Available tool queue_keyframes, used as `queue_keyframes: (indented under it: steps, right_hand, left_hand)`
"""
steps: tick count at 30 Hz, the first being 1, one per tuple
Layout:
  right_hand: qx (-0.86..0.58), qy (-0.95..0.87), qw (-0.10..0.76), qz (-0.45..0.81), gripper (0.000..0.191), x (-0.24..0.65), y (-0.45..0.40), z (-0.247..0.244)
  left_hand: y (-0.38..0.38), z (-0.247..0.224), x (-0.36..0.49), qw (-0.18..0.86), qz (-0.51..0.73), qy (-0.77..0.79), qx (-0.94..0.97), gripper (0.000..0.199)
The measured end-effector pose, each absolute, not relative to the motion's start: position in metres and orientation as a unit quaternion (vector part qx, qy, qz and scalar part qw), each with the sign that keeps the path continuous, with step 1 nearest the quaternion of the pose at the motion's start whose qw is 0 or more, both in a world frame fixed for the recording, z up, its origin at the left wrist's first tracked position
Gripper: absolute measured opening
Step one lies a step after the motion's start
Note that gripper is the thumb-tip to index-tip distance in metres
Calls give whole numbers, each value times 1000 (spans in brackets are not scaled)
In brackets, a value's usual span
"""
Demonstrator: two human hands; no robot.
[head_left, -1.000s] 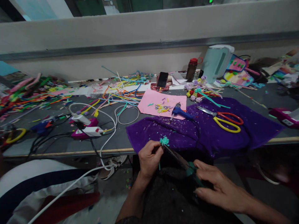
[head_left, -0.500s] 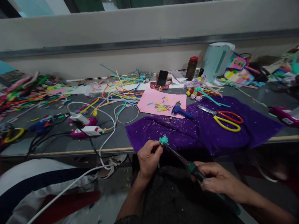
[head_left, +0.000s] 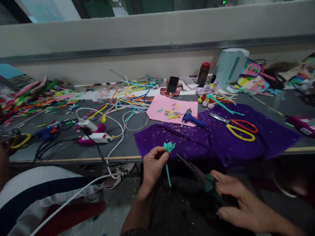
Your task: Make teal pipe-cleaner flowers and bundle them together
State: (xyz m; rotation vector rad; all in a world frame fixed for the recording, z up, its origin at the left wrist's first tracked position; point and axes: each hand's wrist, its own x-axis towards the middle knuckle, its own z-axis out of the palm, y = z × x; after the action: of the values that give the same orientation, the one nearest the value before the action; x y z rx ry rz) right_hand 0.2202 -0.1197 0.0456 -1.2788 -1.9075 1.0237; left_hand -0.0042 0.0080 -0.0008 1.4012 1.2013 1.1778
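Between the thumb and fingers of my left hand (head_left: 154,164) is a turquoise pipe-cleaner flower (head_left: 169,147), its fuzzy head up and its thin stem hanging below. My right hand (head_left: 240,198) grips a long pointed tool (head_left: 194,168) with dark tapering metal and a green-and-black handle; its exact kind is unclear in the dim light. The tool's tip points at the flower but stands a little apart from it. Behind both hands, a purple cloth (head_left: 159,134) sprinkled with small bits drapes over the table edge.
On the cloth lie scissors (head_left: 242,129) with red and yellow handles. A blue glue gun (head_left: 193,119) rests partly on pink paper (head_left: 156,106) holding cut bits. Cables and a power strip (head_left: 94,134) lie left. A kettle (head_left: 227,68) and bottle (head_left: 204,74) stand at the back.
The tool has drawn back right and down, off the flower. My left hand has shifted slightly left, and the flower's stem shows more. My right hand's fingers have spread wider on the handle.
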Motion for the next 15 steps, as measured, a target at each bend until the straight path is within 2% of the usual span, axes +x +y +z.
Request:
queue_keyframes:
  steps: [6, 15]
  right_hand:
    - [-489, -762, 266, 329, 6, 218, -118, 44]
    - [-501, -785, 209, 298, 9, 218, -118, 44]
  left_hand:
    - [9, 1, -7, 552, 451, 454, 535, 15]
    - [8, -1, -6, 567, 446, 434, 539, 14]
